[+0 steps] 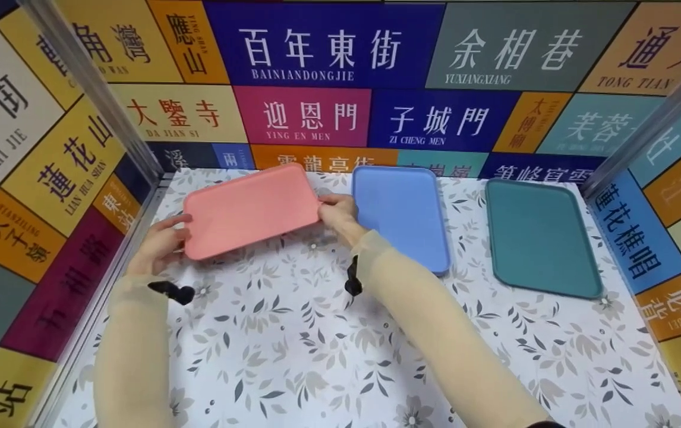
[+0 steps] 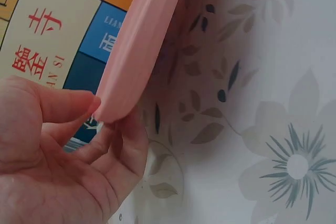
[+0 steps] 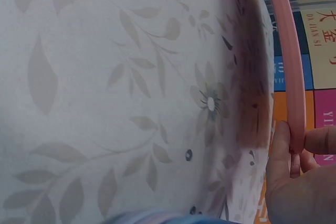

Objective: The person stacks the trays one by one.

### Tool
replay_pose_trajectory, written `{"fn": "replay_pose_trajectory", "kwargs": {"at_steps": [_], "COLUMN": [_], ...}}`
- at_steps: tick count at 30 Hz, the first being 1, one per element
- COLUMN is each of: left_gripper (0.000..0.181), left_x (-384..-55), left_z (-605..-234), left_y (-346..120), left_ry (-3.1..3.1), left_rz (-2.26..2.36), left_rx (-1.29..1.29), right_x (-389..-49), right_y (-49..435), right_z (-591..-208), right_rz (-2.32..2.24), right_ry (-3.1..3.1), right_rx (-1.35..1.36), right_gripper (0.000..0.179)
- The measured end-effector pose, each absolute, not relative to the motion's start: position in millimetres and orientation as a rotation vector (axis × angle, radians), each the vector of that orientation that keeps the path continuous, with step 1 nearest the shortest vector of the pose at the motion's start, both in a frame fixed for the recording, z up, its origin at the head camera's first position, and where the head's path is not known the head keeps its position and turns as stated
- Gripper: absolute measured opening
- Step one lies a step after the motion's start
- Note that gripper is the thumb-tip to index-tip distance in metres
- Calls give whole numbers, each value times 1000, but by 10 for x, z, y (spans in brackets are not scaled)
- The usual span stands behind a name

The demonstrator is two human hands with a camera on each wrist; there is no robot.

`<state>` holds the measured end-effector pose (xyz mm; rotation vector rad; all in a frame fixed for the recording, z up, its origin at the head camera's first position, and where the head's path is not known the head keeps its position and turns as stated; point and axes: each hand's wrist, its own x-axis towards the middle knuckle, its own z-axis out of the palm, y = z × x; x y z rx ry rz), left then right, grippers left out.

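Both hands hold a pink rectangular tray by its two short ends, above the table at the back left. The left hand pinches the tray's left end, with the thumb on top and fingers beneath in the left wrist view. At the other end, the right hand grips the edge between thumb and fingers, as the right wrist view also shows. The tray is raised off the cloth and casts a shadow under it. Just right of the right hand lies a blue tray, partly covered by that wrist.
A dark green tray lies farther right on the flower-patterned tablecloth. Colourful panels printed with characters wall the table at the back and both sides. A metal-looking corner post stands at the left.
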<state>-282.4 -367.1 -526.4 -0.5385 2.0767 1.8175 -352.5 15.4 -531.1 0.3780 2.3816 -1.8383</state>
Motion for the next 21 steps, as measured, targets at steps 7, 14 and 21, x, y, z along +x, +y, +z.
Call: {"fn": "replay_pose_trajectory", "kwargs": {"at_steps": [7,14,21], "left_gripper": [53,55,54], "left_x": [-2732,-2727,-2740], "left_z": [-5098,-4923,-4898], "left_y": [-3656,-3527,-3378], "left_ry": [1947,2018,2026], "left_rz": [1962,1972,2026], "left_rx": [-445,-421,-502], "right_x": [-3512,-3424,-3307], "right_y": [284,361,290], "right_z": [-5221,-5102,-4994], "right_rz": [-2098,-2131,-2333], "right_ry": [2137,2126,2037], "right_rx": [342,381,457], "right_gripper": [44,50,49]}}
